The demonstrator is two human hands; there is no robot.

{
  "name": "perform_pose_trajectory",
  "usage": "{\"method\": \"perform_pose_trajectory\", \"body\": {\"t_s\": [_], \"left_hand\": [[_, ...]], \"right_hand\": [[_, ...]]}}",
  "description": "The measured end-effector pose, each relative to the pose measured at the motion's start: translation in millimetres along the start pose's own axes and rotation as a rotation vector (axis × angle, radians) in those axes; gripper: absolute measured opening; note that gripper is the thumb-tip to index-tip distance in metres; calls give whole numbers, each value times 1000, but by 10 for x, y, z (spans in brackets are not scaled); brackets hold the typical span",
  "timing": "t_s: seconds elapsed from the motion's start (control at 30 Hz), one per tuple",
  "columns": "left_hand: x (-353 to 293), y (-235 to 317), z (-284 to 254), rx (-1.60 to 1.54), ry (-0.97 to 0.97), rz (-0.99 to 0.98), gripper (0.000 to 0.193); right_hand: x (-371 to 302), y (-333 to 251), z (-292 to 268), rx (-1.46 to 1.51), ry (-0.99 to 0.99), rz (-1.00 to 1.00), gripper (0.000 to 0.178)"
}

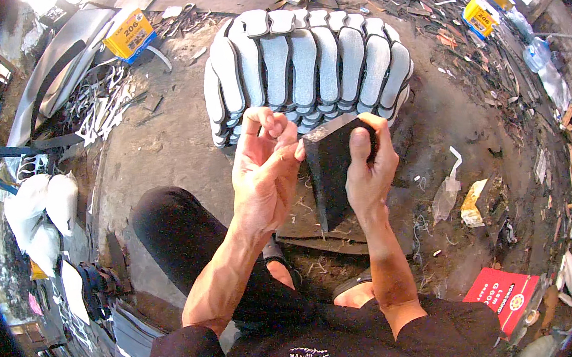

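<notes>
My right hand [372,167] grips a dark flat slab [333,167], thumb on its near face and fingers over its upper right edge. The slab is tilted, with a greyish upper edge; its material is hard to tell. Beside its left edge is my left hand [264,170], palm turned up, fingers curled in and thumb bent toward the slab. Whether something small sits in those fingers I cannot make out. Just beyond both hands stands a large heap of shoe insoles [303,70], light blue-grey on top with dark edges, layered in rows.
Yellow-and-blue boxes [130,35] lie at the far left and far right [481,16]. White bags [43,215] rest at left, with strip scraps [104,113] beyond. A red box [503,299] sits near right. My bent knee [173,220] rises left of the hands.
</notes>
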State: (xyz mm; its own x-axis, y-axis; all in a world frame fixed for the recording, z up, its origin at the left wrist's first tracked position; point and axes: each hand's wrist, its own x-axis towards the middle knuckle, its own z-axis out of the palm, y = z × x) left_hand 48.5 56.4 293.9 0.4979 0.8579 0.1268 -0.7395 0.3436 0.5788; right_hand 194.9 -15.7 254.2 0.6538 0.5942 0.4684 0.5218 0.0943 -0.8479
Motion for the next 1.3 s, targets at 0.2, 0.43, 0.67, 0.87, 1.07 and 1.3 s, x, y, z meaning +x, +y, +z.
{"method": "perform_pose_trajectory", "body": {"t_s": [0.2, 0.43, 0.67, 0.87, 1.07, 1.3], "left_hand": [[-68, -143, -21, 302, -187, 89, 40], [-17, -222, -199, 655, -104, 311, 36], [34, -142, -51, 150, -71, 106, 35], [-54, -229, -103, 371, -181, 90, 29], [78, -31, -81, 203, 32, 88, 20], [-85, -179, -35, 557, -119, 12, 14]], "right_hand": [[154, -206, -121, 424, -78, 284, 29], [13, -145, 93, 293, -197, 230, 25], [14, 144, 54, 687, -233, 380, 44], [32, -27, 91, 645, -251, 313, 49], [-48, -46, 73, 413, -243, 283, 42], [255, -87, -224, 387, -70, 327, 36]]}}
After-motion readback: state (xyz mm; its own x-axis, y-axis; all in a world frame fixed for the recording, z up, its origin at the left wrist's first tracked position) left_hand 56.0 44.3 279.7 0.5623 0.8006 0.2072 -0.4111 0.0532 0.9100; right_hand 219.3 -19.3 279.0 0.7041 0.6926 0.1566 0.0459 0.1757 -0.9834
